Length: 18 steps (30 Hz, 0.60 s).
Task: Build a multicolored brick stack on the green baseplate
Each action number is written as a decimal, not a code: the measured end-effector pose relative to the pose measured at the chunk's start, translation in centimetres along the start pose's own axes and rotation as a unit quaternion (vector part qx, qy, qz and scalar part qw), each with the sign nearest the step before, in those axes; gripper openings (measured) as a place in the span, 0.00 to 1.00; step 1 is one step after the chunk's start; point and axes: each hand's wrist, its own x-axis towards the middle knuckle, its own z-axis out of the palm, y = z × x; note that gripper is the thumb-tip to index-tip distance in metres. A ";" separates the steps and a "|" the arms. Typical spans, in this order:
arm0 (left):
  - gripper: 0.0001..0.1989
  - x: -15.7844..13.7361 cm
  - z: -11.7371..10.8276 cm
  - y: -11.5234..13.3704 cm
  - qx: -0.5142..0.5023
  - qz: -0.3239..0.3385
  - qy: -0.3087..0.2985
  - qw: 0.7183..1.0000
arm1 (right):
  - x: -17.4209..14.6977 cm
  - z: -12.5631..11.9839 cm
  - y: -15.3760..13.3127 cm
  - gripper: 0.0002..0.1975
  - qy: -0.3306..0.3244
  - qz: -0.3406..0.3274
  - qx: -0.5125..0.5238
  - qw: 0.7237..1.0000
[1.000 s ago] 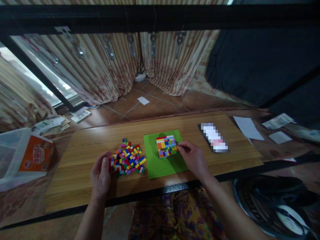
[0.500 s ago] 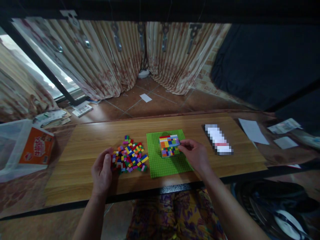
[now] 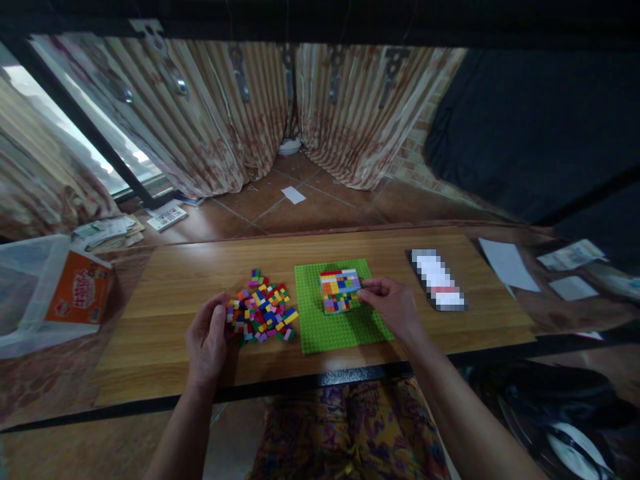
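A loose pile of small coloured toy bricks point(image 3: 263, 310) lies on the wooden table. Beside its left edge rests my left hand point(image 3: 207, 333), open with loosely curled fingers and the thumb slightly apart; its palm side is mostly hidden. To the right of the pile lies a green studded baseplate point(image 3: 325, 337). On it stands a block built of many-coloured toy bricks point(image 3: 340, 290), with white and red along its far edge. My right hand point(image 3: 393, 303) is closed in a pinch, fingertips touching the block's right side. Whatever is between them is too small to tell.
A dark-edged phone point(image 3: 439, 280), its screen blurred out, lies on the table point(image 3: 165, 320) at the right. A clear plastic bin point(image 3: 30, 293) with an orange label stands left of the table. Papers point(image 3: 509, 265) lie beyond the right end, and curtains hang behind.
The view has shifted slightly. Both hands stay in nearly the same places, the right one still pinching at the block's side. The bricks look unmoved.
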 end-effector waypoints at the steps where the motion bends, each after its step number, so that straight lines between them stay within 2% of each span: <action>1: 0.21 0.0 0.0 0.0 0.004 0.001 0.001 1.000 | -0.1 0.1 0.1 0.14 0.000 -0.004 0.009 1.000; 4: 0.21 0.0 0.0 -0.1 0.015 0.014 0.002 1.000 | -0.6 0.1 0.5 0.16 0.010 -0.015 0.043 0.999; 6: 0.21 0.1 -0.1 -0.3 0.014 0.026 -0.001 1.000 | -1.3 -0.1 0.7 0.16 0.042 -0.021 0.054 0.997; 11: 0.20 0.2 -0.1 -0.7 0.006 0.043 -0.005 0.999 | -4.0 -0.4 0.3 0.14 0.103 -0.041 0.025 0.993; 14: 0.19 0.1 -0.1 -0.7 0.002 0.042 -0.008 0.999 | -6.1 0.6 -0.3 0.12 0.064 -0.074 -0.002 0.995; 18: 0.19 0.0 -0.1 -0.4 0.011 0.045 -0.010 0.999 | -8.4 3.2 -0.9 0.10 -0.048 -0.136 -0.057 0.988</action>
